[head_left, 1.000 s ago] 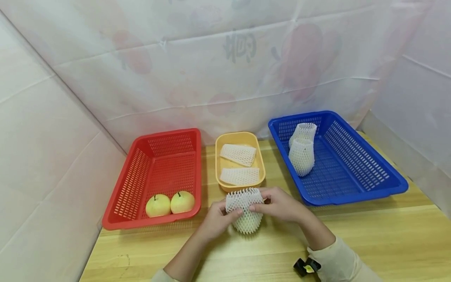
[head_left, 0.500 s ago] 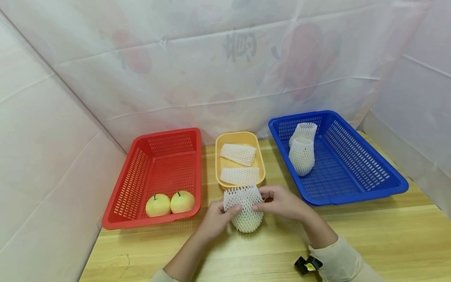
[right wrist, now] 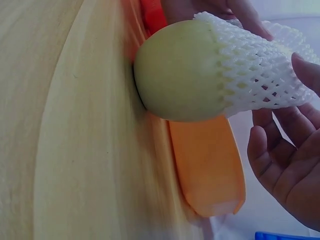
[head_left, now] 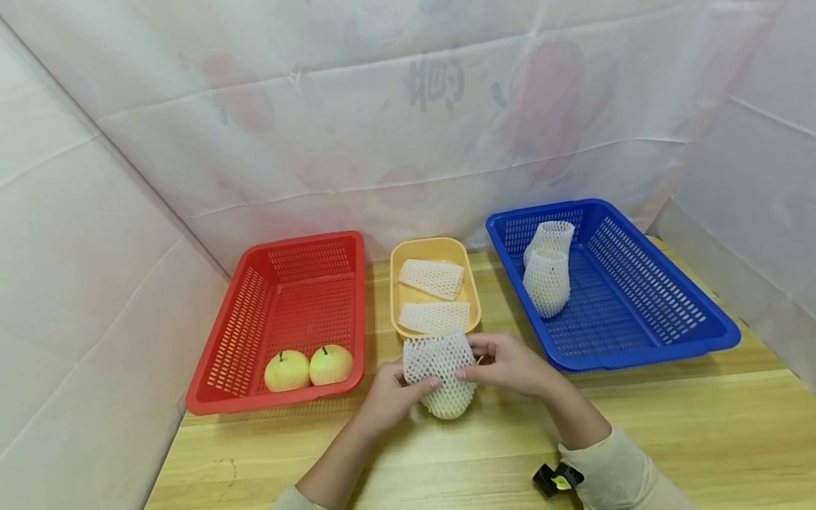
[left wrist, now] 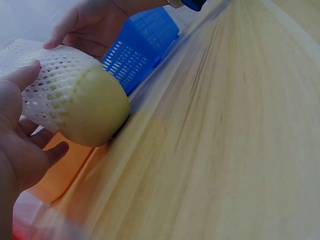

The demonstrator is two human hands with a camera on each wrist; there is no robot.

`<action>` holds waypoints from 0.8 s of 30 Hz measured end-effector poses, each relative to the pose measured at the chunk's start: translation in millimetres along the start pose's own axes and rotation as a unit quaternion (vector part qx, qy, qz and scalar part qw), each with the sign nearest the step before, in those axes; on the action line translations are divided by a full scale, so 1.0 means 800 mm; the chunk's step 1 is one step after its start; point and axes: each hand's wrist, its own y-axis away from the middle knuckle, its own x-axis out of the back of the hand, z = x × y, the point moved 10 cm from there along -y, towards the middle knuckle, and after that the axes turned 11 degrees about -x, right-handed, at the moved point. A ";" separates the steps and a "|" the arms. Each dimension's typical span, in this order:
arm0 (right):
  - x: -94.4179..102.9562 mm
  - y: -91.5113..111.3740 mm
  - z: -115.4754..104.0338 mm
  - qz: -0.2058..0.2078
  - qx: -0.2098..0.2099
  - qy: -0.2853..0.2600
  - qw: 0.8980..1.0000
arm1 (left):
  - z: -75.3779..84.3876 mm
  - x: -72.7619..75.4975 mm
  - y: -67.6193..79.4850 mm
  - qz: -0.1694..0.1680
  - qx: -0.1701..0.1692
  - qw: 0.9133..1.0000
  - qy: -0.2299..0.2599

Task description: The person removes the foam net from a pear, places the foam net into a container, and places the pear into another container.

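In the lower middle of the head view, my left hand (head_left: 386,400) and my right hand (head_left: 512,365) both hold one white foam net (head_left: 440,363), with the thumbs on its near side and the half-curled fingers behind it. The net covers the upper part of a pale yellow fruit (right wrist: 177,70); the rounded lower end is bare, and whether it touches the table (head_left: 669,432), I cannot tell. At the left of the frame, a red basket (head_left: 306,312) contains two yellow fruits (head_left: 287,372) near its lower right corner. In the centre, a yellow tray (head_left: 410,295) contains two flat nets (head_left: 435,278). At the right, a blue basket (head_left: 612,312) has two wrapped fruits (head_left: 547,287) along its left wall.
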 end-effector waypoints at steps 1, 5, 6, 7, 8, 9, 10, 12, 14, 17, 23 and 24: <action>0.000 0.000 0.000 0.000 0.002 0.002 1.000 | 0.000 0.001 0.000 0.003 -0.002 1.000 -0.001; 0.000 -0.001 -0.003 -0.004 0.012 -0.001 1.000 | 0.001 0.005 0.000 0.014 0.002 1.000 0.000; 0.000 -0.001 -0.004 -0.005 0.013 -0.003 1.000 | 0.001 0.006 0.000 0.017 0.004 1.000 0.001; 0.000 -0.001 -0.003 -0.005 0.013 -0.004 1.000 | 0.001 0.006 0.000 0.020 0.006 1.000 0.004; 0.000 -0.001 -0.003 -0.005 0.013 -0.005 1.000 | 0.001 0.007 0.000 0.023 0.009 1.000 0.007; 0.000 -0.001 -0.003 -0.004 0.011 -0.007 1.000 | 0.001 0.007 0.000 0.024 0.011 1.000 0.009; 0.001 -0.002 -0.003 -0.002 0.009 -0.010 1.000 | 0.001 0.007 0.000 0.026 0.012 1.000 0.012; 0.001 -0.002 -0.001 0.004 0.004 -0.018 1.000 | 0.002 0.008 0.000 0.029 0.015 0.999 0.014; 0.003 -0.002 -0.001 0.013 0.000 -0.027 1.000 | 0.002 0.008 0.000 0.032 0.019 0.999 0.017; 0.007 -0.004 -0.002 0.030 -0.002 -0.042 0.999 | 0.005 0.012 -0.001 0.044 0.023 0.999 0.015; 0.013 -0.008 -0.009 0.061 0.003 -0.059 0.996 | 0.017 0.021 -0.004 0.078 0.013 0.997 0.022; 0.013 -0.009 -0.010 0.065 0.004 -0.062 0.996 | 0.018 0.023 -0.005 0.084 0.013 0.996 0.026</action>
